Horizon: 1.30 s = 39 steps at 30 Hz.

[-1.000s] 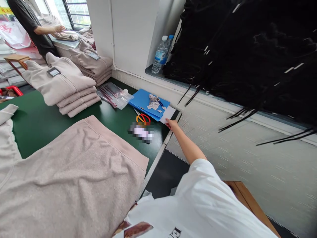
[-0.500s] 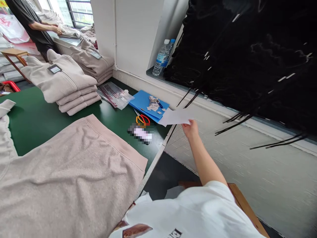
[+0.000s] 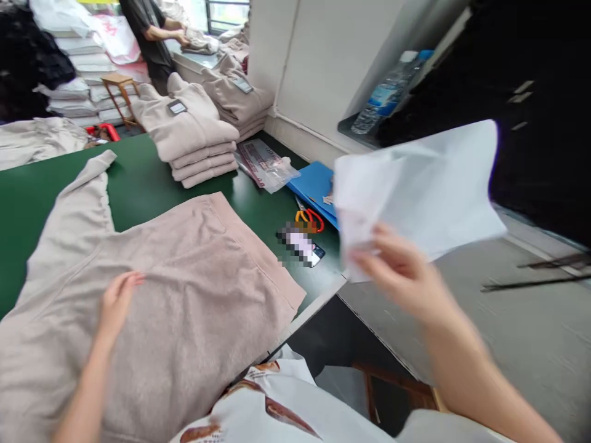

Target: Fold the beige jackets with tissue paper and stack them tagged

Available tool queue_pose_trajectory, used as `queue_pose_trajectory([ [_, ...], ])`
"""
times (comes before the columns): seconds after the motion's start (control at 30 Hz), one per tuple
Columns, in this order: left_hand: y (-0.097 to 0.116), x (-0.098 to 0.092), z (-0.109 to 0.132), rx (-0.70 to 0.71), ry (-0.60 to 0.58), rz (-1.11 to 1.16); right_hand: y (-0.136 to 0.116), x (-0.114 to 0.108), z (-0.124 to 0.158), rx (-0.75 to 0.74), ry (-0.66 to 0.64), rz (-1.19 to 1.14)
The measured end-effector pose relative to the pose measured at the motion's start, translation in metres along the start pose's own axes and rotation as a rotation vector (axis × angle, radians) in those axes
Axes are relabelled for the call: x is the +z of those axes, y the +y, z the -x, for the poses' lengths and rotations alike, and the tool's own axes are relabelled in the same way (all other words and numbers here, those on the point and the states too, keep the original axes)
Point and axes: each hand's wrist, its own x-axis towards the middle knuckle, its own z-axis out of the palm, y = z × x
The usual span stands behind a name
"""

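Note:
A white sheet of paper (image 3: 443,178) is pinched at its lower left edge by my right hand (image 3: 401,271). The sheet is raised near the table's right edge and looks bent and slightly blurred. My left hand (image 3: 117,301) is over a beige sweatshirt (image 3: 184,320) laid out on the table, its fingers stretched out and holding nothing. Whether the fingertips touch the cloth I cannot tell. One sleeve (image 3: 78,203) of the sweatshirt reaches toward the far side, and its ribbed hem (image 3: 258,252) faces right.
On the green table (image 3: 138,166) stand folded beige garments (image 3: 198,141) with a dark tag. Beyond the hem are a phone (image 3: 302,246), scissors (image 3: 310,218), a blue folder (image 3: 316,184) and a plastic bag (image 3: 272,169). Water bottles (image 3: 383,98) stand on the sill. A person (image 3: 152,37) handles garments behind.
My right hand has lifted the paper off the blue folder's edge and brought it closer. My left hand has come into view over the sweatshirt. The view has turned left.

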Motion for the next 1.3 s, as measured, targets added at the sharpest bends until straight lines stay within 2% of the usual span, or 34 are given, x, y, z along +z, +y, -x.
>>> queue_pose_trajectory([
  [0.03,0.008,0.009,0.009,-0.007,-0.044,0.181,-0.008,0.041,-0.003,-0.069,-0.169,0.018],
  [0.1,0.025,0.031,0.025,-0.050,-0.214,0.539,-0.020,0.128,-0.001,-0.176,-0.379,0.051],
  [0.17,0.036,0.048,0.034,-0.131,-0.262,0.761,-0.029,0.209,0.010,-0.236,-0.574,0.069],
  [0.2,0.036,0.052,0.038,-0.178,-0.249,0.823,-0.035,0.244,0.019,-0.260,-0.668,0.063],
  [0.27,0.027,0.052,0.045,-0.241,-0.178,0.868,-0.047,0.297,0.040,-0.303,-0.813,0.032],
  [0.33,0.006,0.044,0.053,-0.265,-0.084,0.807,-0.060,0.326,0.060,-0.348,-0.912,-0.017],
  [0.4,-0.019,0.033,0.061,-0.280,0.018,0.692,-0.073,0.338,0.071,-0.396,-0.996,-0.098],
  [0.47,-0.043,0.021,0.069,-0.307,0.102,0.599,-0.083,0.339,0.067,-0.407,-1.053,-0.187],
  [0.53,-0.062,0.010,0.076,-0.330,0.118,0.563,-0.086,0.339,0.044,-0.378,-1.024,-0.207],
  [0.57,-0.070,0.005,0.080,-0.346,0.093,0.557,-0.084,0.340,0.025,-0.355,-0.967,-0.171],
  [0.63,-0.083,-0.002,0.088,-0.368,-0.002,0.520,-0.070,0.347,-0.020,-0.298,-0.809,0.000],
  [0.7,-0.093,-0.005,0.096,-0.340,-0.121,0.452,-0.046,0.359,-0.067,-0.183,-0.664,0.260],
  [0.77,-0.099,-0.001,0.104,-0.243,-0.197,0.356,-0.017,0.372,-0.103,-0.036,-0.589,0.495],
  [0.83,-0.103,0.007,0.113,-0.127,-0.207,0.242,0.011,0.385,-0.125,0.040,-0.561,0.622],
  [0.93,-0.104,0.020,0.125,0.007,-0.154,0.071,0.037,0.399,-0.137,0.020,-0.571,0.676],
  [1.07,-0.104,0.027,0.133,0.068,-0.137,-0.029,0.043,0.403,-0.151,-0.002,-0.619,0.704],
  [1.2,-0.105,0.026,0.134,0.072,-0.152,-0.015,0.022,0.403,-0.156,-0.039,-0.549,0.725],
  [1.3,-0.108,0.027,0.134,0.079,-0.153,-0.023,-0.007,0.412,-0.121,-0.198,-0.553,0.646],
])
